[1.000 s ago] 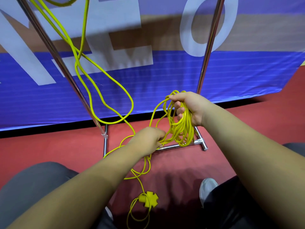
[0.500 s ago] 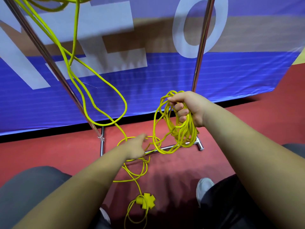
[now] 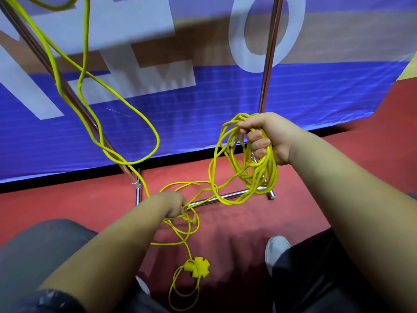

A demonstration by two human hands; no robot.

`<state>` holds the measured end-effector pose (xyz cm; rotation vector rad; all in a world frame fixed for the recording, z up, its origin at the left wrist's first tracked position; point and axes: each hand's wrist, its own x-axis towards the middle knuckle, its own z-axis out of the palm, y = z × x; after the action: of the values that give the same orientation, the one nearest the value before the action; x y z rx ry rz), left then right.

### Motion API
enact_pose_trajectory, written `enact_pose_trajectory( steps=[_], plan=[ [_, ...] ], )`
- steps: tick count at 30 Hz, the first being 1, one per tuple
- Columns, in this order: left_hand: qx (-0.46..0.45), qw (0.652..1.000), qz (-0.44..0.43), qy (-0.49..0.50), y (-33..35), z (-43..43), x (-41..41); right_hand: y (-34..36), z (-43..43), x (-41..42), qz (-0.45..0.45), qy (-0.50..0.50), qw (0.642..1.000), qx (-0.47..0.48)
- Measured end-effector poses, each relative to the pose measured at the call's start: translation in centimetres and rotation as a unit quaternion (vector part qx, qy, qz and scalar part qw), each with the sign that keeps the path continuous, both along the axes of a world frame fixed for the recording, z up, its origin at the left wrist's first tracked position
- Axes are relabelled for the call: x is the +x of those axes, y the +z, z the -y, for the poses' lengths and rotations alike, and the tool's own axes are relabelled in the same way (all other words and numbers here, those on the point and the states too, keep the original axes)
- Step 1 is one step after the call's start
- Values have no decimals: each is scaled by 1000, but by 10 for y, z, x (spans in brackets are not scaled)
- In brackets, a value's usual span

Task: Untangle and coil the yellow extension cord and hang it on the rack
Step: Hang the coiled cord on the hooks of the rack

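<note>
Nearest us, the yellow extension cord's [image 3: 135,123] cross-shaped socket end [image 3: 199,267] lies on the red floor [image 3: 237,227] between our knees, beside a grey shoe [image 3: 275,251]. Our left hand [image 3: 172,204] reaches down, fingers closed around a knotted stretch of cord. Our right hand [image 3: 268,136] grips a bundle of hanging loops. Beyond, more cord drapes over the metal rack [image 3: 267,64], its top cut off, before a blue banner [image 3: 293,98].

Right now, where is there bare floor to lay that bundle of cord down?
Bare red floor lies right of the rack's foot bar, and left of its slanted pole. It is crowded around the left hand and socket block.
</note>
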<state>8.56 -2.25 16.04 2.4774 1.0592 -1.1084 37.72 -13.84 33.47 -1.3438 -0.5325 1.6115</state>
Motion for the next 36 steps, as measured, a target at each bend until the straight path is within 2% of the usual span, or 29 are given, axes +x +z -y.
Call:
enact_pose_trajectory(
  steps=[3, 8, 12, 15, 18, 20, 23, 26, 28, 31, 32, 34, 36],
  plan=[
    [13, 1000, -11, -3, 17, -1, -2, -1, -1, 3, 36, 1, 999, -8],
    [-31, 998, 30, -38, 55, 1, 6, -10, -4, -8, 185, 17, 983, -9],
    [52, 990, 89, -101, 89, 10, 12, -19, -6, -23, 313, 22, 950, 2],
    [69, 985, 134, -86, 111, 13, 1, -26, -12, -30, 337, 15, 941, -14],
    [92, 964, 246, -48, 135, 10, -20, -32, -19, -38, 330, 17, 943, -26],
    [136, 927, 349, -5, 148, 7, -32, -36, -23, -44, 331, 28, 943, -35],
    [188, 845, 491, 102, 166, 12, -45, -38, -26, -54, 346, 50, 936, -41],
    [208, 763, 586, 178, 182, 19, -51, -41, -30, -65, 373, 69, 924, -48],
    [193, 697, 648, 238, 195, 21, -54, -43, -32, -72, 392, 84, 914, -59],
    [146, 574, 741, 316, 215, 22, -58, -44, -33, -80, 407, 96, 905, -75],
    [132, 547, 759, 329, 219, 22, -61, -46, -33, -82, 412, 99, 902, -77],
    [120, 526, 770, 341, 223, 20, -66, -48, -35, -85, 421, 99, 898, -78],
    [133, 534, 761, 344, 223, 14, -73, -49, -39, -84, 442, 89, 889, -75]
  ],
)
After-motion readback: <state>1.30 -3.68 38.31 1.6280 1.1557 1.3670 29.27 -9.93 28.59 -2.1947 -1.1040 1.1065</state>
